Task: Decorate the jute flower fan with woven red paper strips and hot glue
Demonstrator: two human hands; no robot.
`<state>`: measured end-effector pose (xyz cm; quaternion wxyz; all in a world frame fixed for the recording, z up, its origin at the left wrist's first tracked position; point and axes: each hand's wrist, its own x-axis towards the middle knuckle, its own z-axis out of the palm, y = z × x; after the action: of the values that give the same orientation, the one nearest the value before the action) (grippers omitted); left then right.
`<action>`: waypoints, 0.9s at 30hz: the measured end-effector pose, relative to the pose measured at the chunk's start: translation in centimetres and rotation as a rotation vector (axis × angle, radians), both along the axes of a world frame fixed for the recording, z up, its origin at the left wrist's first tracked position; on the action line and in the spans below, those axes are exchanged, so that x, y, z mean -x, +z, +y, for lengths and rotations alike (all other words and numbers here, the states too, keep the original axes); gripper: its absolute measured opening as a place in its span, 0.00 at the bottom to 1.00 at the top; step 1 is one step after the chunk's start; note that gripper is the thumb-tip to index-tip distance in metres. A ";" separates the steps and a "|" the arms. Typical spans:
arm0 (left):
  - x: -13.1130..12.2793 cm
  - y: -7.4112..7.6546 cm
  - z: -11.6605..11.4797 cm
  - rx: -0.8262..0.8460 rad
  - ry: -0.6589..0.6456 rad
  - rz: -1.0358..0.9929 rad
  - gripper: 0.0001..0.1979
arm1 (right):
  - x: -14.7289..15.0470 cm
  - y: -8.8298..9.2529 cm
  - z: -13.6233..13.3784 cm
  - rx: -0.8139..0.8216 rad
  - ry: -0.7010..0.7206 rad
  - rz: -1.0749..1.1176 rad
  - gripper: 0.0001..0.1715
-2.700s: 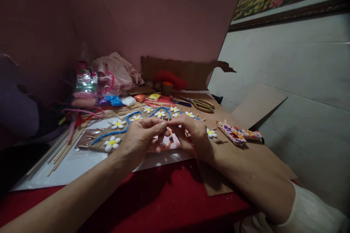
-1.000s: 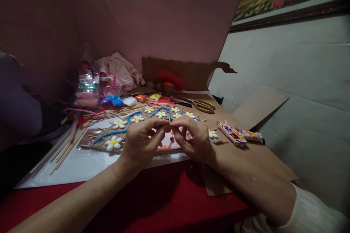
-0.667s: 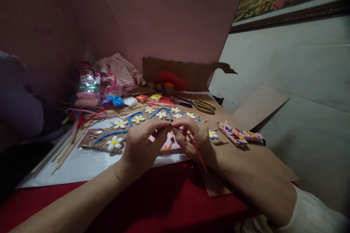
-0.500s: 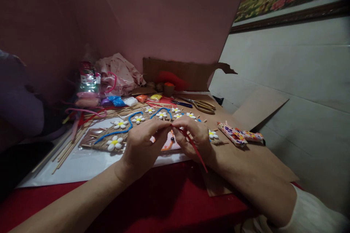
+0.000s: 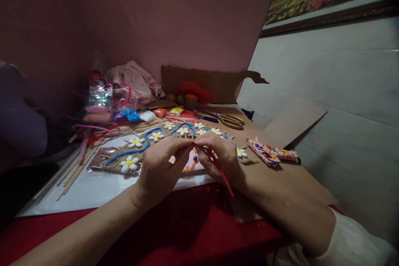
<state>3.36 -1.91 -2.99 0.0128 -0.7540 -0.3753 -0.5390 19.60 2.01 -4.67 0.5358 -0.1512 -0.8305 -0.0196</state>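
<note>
My left hand (image 5: pixel 162 164) and my right hand (image 5: pixel 222 156) meet fingertip to fingertip above a woven straw mat (image 5: pixel 124 156) decorated with white flowers and blue cord. Both pinch a thin red pipe cleaner (image 5: pixel 222 171), whose free end slants down across my right wrist. Beneath my hands lies a pink piece with a dark bead (image 5: pixel 190 162), partly hidden by my fingers.
Gold scissors (image 5: pixel 230 120) and a blue-handled tool (image 5: pixel 206 118) lie at the back on brown cardboard (image 5: pixel 289 124). A floral-patterned object (image 5: pixel 272 153) sits to the right. Wooden sticks (image 5: pixel 73 170), pipe cleaners and coloured clay packets (image 5: pixel 134 115) crowd the left on a white sheet (image 5: pixel 90 191).
The red pipe cleaner's free end now shows across my right wrist, where one second ago it was out of sight. Both hands stay pinched together in the same place.
</note>
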 end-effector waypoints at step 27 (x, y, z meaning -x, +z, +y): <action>-0.2 -0.8 0.8 0.277 -0.206 -0.267 0.03 | -0.1 0.2 -0.6 0.103 -0.051 -0.021 0.06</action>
<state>3.60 -1.14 -3.77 -0.1958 -0.7047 -0.3650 -0.5760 19.70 1.44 -4.47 0.5179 -0.1995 -0.8318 0.0079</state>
